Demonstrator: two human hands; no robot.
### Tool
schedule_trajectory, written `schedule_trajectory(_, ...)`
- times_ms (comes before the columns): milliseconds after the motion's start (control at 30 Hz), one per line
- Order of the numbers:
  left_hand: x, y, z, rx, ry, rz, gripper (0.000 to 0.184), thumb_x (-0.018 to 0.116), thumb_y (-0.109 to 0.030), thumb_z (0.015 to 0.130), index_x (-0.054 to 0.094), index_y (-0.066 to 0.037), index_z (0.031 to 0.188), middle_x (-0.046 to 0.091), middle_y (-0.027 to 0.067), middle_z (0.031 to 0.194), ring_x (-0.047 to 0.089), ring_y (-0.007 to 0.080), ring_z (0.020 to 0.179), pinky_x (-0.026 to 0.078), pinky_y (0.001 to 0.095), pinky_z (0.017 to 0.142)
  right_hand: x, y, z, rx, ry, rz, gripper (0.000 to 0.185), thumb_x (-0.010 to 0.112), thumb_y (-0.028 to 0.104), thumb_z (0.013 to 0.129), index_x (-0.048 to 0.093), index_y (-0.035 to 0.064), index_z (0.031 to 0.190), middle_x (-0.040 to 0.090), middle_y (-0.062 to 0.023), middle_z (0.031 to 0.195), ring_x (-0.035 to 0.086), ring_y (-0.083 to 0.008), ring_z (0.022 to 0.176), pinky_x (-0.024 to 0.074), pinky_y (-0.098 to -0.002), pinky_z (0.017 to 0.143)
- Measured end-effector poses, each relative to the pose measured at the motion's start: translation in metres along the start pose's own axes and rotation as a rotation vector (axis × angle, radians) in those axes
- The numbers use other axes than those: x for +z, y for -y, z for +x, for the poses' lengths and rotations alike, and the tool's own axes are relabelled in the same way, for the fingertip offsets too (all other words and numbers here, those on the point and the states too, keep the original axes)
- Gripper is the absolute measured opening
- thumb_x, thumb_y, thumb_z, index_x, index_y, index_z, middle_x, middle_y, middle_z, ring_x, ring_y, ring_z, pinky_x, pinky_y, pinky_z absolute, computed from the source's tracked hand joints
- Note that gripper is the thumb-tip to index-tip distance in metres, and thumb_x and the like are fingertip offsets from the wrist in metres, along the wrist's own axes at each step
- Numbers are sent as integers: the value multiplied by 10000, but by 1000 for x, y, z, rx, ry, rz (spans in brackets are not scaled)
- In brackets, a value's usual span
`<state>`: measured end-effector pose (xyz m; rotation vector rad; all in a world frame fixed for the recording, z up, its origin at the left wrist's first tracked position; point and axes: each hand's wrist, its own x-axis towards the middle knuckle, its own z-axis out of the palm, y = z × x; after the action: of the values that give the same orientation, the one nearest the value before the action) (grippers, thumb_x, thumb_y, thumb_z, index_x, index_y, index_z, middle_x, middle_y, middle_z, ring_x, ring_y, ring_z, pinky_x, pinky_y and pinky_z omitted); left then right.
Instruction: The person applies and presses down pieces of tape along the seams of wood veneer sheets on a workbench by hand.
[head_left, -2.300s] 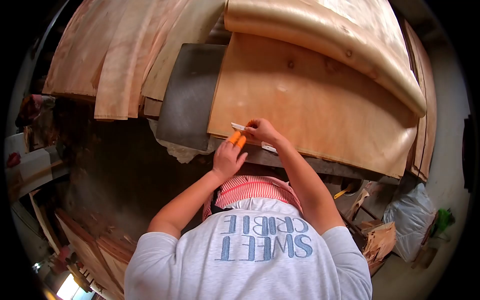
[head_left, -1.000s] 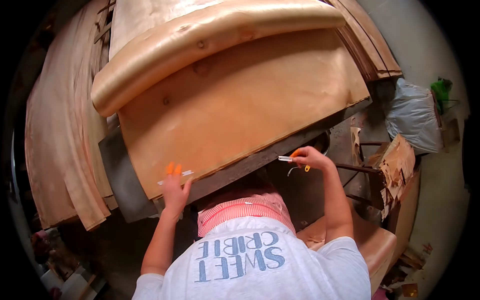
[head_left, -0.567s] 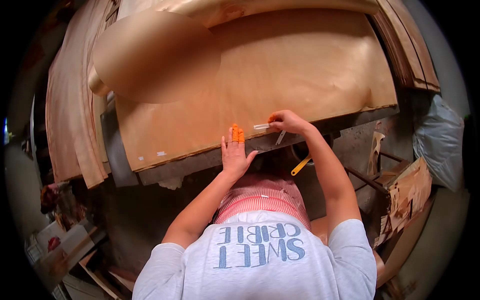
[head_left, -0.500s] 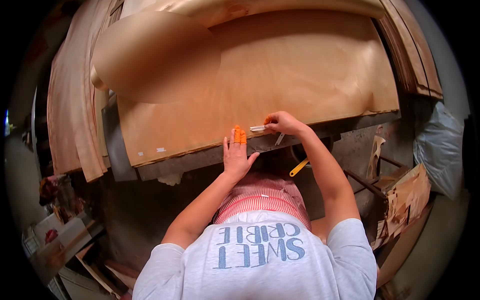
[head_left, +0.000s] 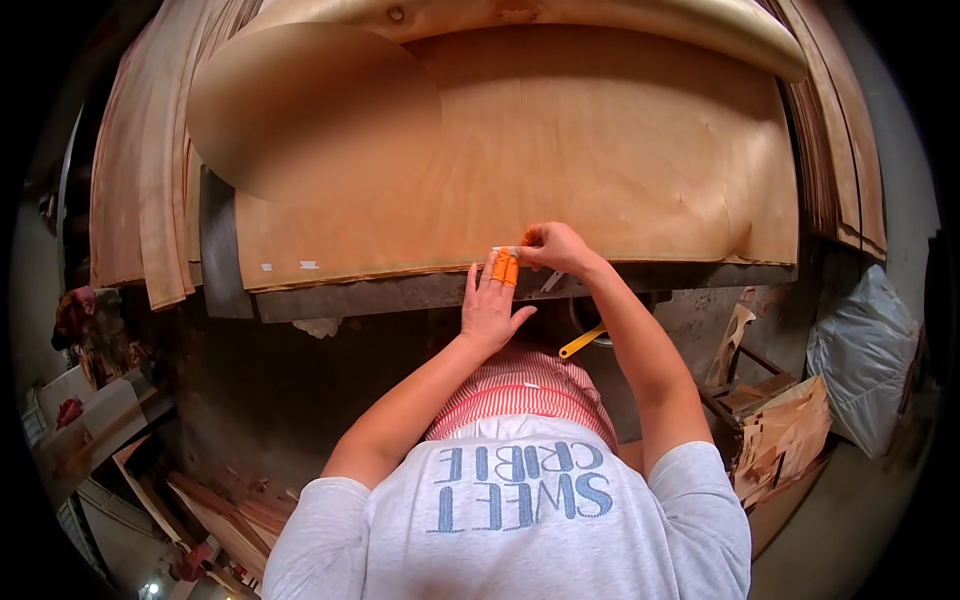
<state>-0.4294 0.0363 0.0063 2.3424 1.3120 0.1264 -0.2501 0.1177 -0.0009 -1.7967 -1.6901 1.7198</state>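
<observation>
A large tan veneer sheet (head_left: 620, 160) lies on a dark metal-edged table (head_left: 370, 300), its far part rolled up. My left hand (head_left: 492, 305), with orange covers on two fingers, rests fingers outstretched on the sheet's near edge. Just right of it, my right hand (head_left: 553, 248) pinches a small white strip (head_left: 507, 249), whose left end touches my left fingertips. Two short white tape pieces (head_left: 309, 265) are stuck near the sheet's left front edge. Below my right hand, a white piece (head_left: 552, 281) sits at the table edge.
A yellow handle (head_left: 582, 341) sticks out beneath the table edge. More veneer stacks stand at left (head_left: 145, 170) and right (head_left: 835, 120). Wood scraps (head_left: 782, 440) and a pale plastic bag (head_left: 865, 360) are at the lower right. A blurred oval hides the sheet's upper left.
My view has shifted along the table. My left hand moved from the left tape pieces to mid-edge; my right hand came back from beside the table with the white strip, now at my left fingertips.
</observation>
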Motion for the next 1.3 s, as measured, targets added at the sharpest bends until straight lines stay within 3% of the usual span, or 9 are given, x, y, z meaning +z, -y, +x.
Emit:
schedule_trajectory(233,4,-7,-1,-41,-70,19,797,596,-466,774,316,56,1307,279,260,1343,172,371,1316,124,484,1069,7,-7,-1,-43,-87,-29,193,602,239,771,625,58,832,633,-54,616,627,-152,563,477,-293,560)
schedule_trajectory(567,0,-15,19,-100,-28,167,814,661,-461,693,381,41,1268,383,199,1278,288,326,1244,212,447,1033,11,3,-2,-95,-183,-237,182,604,233,756,632,62,810,635,-58,625,628,-186,589,481,-313,568)
schedule_trajectory(700,0,-11,21,-52,-20,261,793,679,-447,674,419,32,1251,435,180,1235,304,308,1232,231,434,1018,-17,-6,-11,-71,37,-79,209,593,234,757,639,49,844,636,-96,650,623,-239,624,482,-341,596)
schedule_trajectory(900,-5,-8,22,-29,29,300,811,684,-450,667,411,17,1271,432,171,1244,310,300,1230,237,426,1013,-33,0,-1,-174,-18,-517,191,588,210,762,628,67,881,634,-98,723,607,-243,650,473,-350,606)
schedule_trajectory(1000,-9,-8,22,-24,35,301,808,685,-444,668,410,16,1272,433,168,1244,311,296,1229,238,421,1015,-52,13,8,-98,93,-558,186,580,216,742,629,91,870,631,-96,732,602,-266,686,470,-370,622)
schedule_trajectory(1033,-10,-8,22,-22,39,305,806,685,-444,669,411,16,1271,436,164,1241,311,295,1229,239,420,1014,-58,3,13,-172,9,-687,158,573,189,767,619,64,852,627,-87,712,601,-225,671,464,-335,609)
schedule_trajectory(1200,-27,-10,28,-22,62,191,746,672,-418,702,423,12,1259,453,170,1210,368,316,1167,301,397,968,-133,-1,14,-102,-33,35,163,524,170,864,622,40,853,560,4,639,495,-74,589,385,-246,521)
schedule_trajectory(1233,-41,-6,40,-66,177,61,720,662,-408,718,426,11,1254,455,179,1202,385,325,1143,319,398,947,-143,-5,16,-128,-107,197,187,515,202,889,620,48,898,531,32,653,420,-37,543,324,-203,467)
schedule_trajectory(1300,-67,13,67,-150,413,-204,668,641,-387,750,432,9,1246,459,196,1187,420,345,1095,355,401,904,-170,-23,28,-130,-190,497,182,530,206,886,617,50,924,546,27,672,392,-25,510,295,-182,452)
